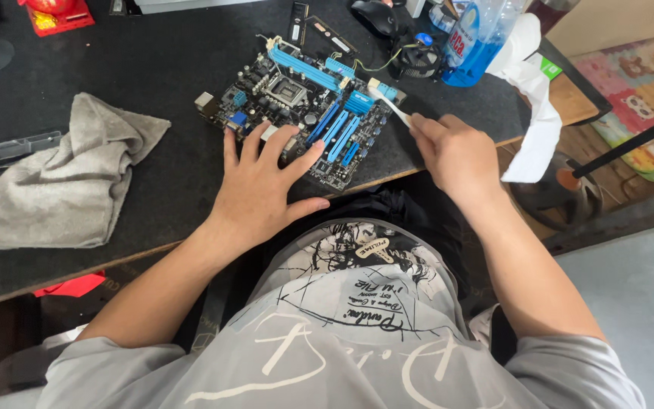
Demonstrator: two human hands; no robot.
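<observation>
Motherboard (308, 113) lies dead ahead on the black table (153, 68), long axis running diag. from near-left to far-right. My left hand (263, 185) rests flat on its near edge, fingers spread, gripping nothing; my right hand (456, 155) is pinched shut on a white brush (389, 106), bristles touching the board's right edge. Grey cloth (62, 182) lies well left, blue bottle (478, 38) and cooler fan (418, 57) just beyond the board; nothing obstructs.
</observation>
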